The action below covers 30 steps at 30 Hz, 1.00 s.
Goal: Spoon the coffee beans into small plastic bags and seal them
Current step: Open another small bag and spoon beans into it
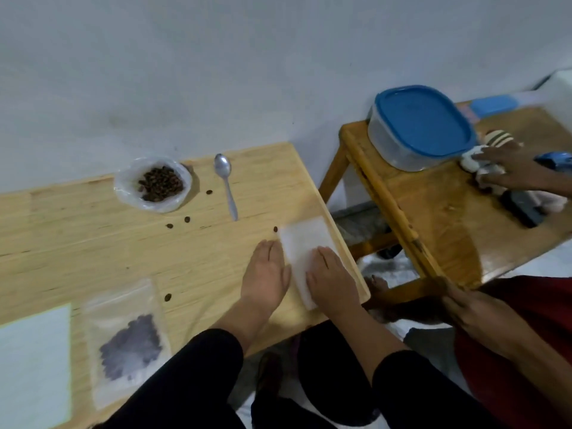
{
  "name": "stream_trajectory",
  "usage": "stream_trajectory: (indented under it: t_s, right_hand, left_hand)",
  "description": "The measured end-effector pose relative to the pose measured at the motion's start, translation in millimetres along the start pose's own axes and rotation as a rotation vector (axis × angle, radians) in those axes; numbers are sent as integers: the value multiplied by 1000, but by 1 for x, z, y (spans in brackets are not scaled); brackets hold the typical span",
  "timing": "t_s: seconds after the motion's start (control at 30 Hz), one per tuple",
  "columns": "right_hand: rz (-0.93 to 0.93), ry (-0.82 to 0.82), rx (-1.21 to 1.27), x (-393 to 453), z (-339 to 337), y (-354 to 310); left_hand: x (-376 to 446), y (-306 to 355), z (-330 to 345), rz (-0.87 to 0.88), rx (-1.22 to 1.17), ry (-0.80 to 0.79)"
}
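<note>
From my remote seat, I see both hands flat on a light wooden table (93, 243), pressing a stack of empty small plastic bags (305, 243) near the table's right edge. My left hand (266, 278) lies palm down with fingers extended, its thumb side touching the stack's left edge; it grips nothing. My right hand (332, 281) rests open on top of the stack's near end, fingers straight, holding the bags down rather than pinching them.

At 11 o'clock from the hands, an open plastic bag of coffee beans (154, 184) sits near the wall. A metal spoon (227, 184) lies just to its right, bowl toward the wall, untouched. Loose beans (187, 218) dot the wood between the spoon and the hands, one just beside the stack's far corner.

At 7 o'clock, a filled zip bag (130, 342) lies flat with beans inside, beside a white sheet (34, 360) at the table's left edge.

At 2 o'clock, a second wooden table (433, 218) carries a clear container with a blue lid (421, 125). Another person's hand (507, 165) rests on white cloth-like items there; these are too blurred to identify.
</note>
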State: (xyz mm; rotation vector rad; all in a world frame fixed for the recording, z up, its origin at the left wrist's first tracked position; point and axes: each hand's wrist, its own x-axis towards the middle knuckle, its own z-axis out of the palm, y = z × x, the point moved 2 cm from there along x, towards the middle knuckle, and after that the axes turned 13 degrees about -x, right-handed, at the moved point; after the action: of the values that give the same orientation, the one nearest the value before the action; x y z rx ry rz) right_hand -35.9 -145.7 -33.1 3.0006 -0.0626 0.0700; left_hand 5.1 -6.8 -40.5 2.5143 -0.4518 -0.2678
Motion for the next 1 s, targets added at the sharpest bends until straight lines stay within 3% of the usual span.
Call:
stream_trajectory:
  t_s: [0.23,0.4,0.53,0.73,1.0]
  right_hand:
    - [23,22,65,-4,9,1]
    - [48,121,53,-5,1,1]
    - [43,178,56,-6,5,2]
    - [49,149,79,-5,4,3]
    - [61,172,254,5,-5,13]
  left_hand:
    - [20,16,-1,-84,-19,47]
    - [31,17,-8,-144,-301,140]
    - [37,18,-11,-129,-386,196]
    - [37,21,-12,-109,-504,317]
    - [38,26,-31,-205,-699,333]
